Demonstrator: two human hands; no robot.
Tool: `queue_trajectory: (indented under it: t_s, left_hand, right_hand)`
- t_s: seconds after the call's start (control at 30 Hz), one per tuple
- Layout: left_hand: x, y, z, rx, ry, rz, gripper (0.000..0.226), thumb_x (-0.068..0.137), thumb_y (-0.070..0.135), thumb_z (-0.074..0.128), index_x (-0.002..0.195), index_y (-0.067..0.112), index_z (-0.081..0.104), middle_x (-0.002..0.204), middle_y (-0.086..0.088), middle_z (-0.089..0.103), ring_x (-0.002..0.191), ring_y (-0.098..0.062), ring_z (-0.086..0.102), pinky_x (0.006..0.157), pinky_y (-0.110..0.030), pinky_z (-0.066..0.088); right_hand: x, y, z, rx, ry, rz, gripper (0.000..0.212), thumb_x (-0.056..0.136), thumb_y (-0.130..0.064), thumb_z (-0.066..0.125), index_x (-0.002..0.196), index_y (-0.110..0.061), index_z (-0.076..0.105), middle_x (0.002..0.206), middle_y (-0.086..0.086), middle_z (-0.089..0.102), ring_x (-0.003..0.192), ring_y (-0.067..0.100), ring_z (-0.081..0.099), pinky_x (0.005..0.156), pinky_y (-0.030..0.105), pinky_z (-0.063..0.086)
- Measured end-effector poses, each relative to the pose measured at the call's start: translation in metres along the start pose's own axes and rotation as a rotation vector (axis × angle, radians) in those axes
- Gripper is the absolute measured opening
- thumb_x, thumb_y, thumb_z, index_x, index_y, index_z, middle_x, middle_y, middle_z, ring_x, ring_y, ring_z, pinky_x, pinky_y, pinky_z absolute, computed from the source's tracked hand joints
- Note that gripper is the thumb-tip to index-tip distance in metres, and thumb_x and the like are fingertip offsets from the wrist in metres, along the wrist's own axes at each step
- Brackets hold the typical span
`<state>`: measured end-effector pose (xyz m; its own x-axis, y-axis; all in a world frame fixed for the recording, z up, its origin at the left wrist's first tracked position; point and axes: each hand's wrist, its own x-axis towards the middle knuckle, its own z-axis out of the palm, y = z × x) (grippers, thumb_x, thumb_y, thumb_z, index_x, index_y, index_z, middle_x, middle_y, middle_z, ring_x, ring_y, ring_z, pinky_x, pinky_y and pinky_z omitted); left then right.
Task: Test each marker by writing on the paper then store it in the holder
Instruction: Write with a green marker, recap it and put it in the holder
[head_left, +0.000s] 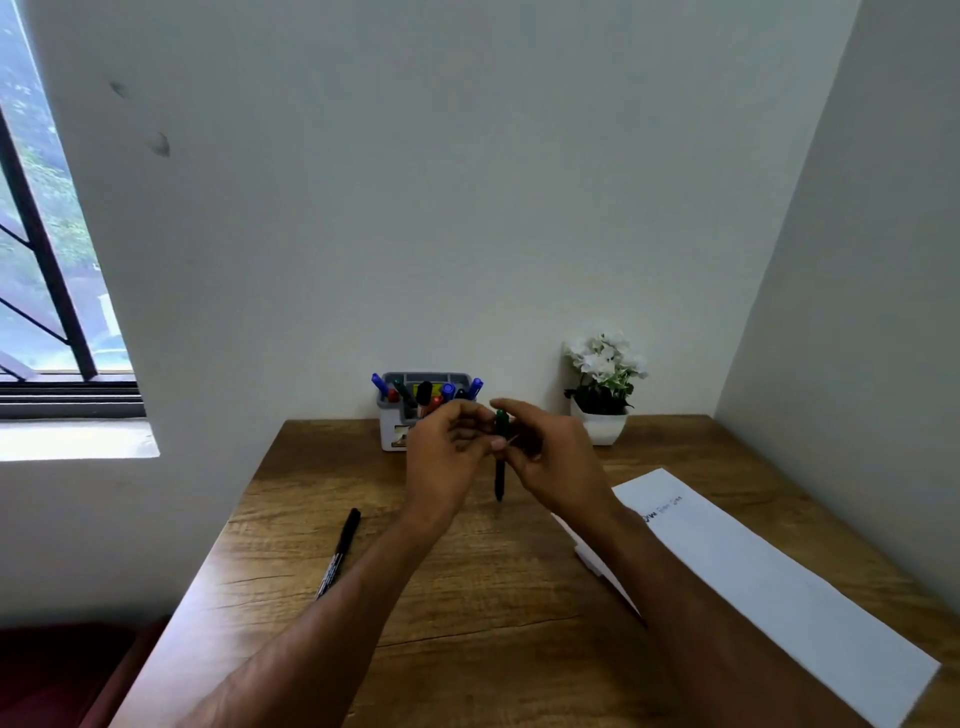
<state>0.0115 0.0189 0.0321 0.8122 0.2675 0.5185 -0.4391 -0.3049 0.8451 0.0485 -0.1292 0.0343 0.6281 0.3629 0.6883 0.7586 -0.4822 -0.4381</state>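
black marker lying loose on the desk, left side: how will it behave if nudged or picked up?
The slim black marker looks round-barrelled and lies flat on the smooth wooden desk, so a sideways nudge would probably roll it, possibly toward the near left edge. It appears rigid and light, so a pinch should lift it. The glossy barrel may be somewhat slippery.

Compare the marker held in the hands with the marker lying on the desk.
The green marker hangs nearly upright above the desk, gripped between the left hand and the right hand; the black marker lies flat on the wood, untouched, off to the left. The held one has a green top; the lying one looks black throughout, with pale print on its barrel. Both are slim, and neither is in the holder.
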Motion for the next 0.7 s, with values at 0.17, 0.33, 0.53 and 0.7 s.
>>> queue_trajectory:
  t_s: [0.17,0.33,0.53,0.7]
  left_hand:
    - [0.002,-0.012,-0.006,0.066,0.047,0.015,0.019,0.087,0.014,0.071,0.105,0.018,0.067,0.096,0.012,0.068,0.09,0.004,0.064,0.078,-0.012,0.052]
    - [-0.006,-0.042,-0.011,0.319,-0.144,-0.048,0.036,0.09,0.017,0.064,0.126,0.021,0.06,0.122,0.01,0.063,0.109,0.003,0.056,0.089,-0.01,0.043]
    - [-0.008,-0.049,-0.012,0.62,-0.325,-0.006,0.054,0.097,0.043,0.047,0.146,0.021,0.038,0.149,0.003,0.042,0.135,-0.01,0.037,0.106,-0.024,0.028]
    - [-0.009,-0.056,-0.012,0.783,-0.431,0.032,0.064,0.097,0.049,0.041,0.151,0.016,0.029,0.156,-0.004,0.032,0.142,-0.017,0.029,0.118,-0.035,0.026]
  right_hand:
    - [0.03,-0.007,-0.005,-0.012,0.186,-0.042,0.048,0.083,-0.008,0.08,0.129,-0.016,0.067,0.101,0.004,0.077,0.088,0.007,0.072,0.084,0.018,0.058]
    - [0.068,-0.012,-0.006,0.052,0.354,-0.054,0.027,0.091,-0.012,0.073,0.117,-0.011,0.069,0.099,0.003,0.076,0.09,0.008,0.072,0.08,0.021,0.06]
    - [0.09,0.002,0.016,0.09,0.33,-0.019,0.026,0.092,-0.009,0.071,0.118,-0.009,0.069,0.099,0.004,0.076,0.091,0.011,0.073,0.082,0.028,0.062]
    - [0.095,0.021,0.037,0.005,0.205,0.018,0.027,0.096,-0.012,0.066,0.122,-0.008,0.068,0.106,0.007,0.076,0.096,0.019,0.072,0.086,0.04,0.06]
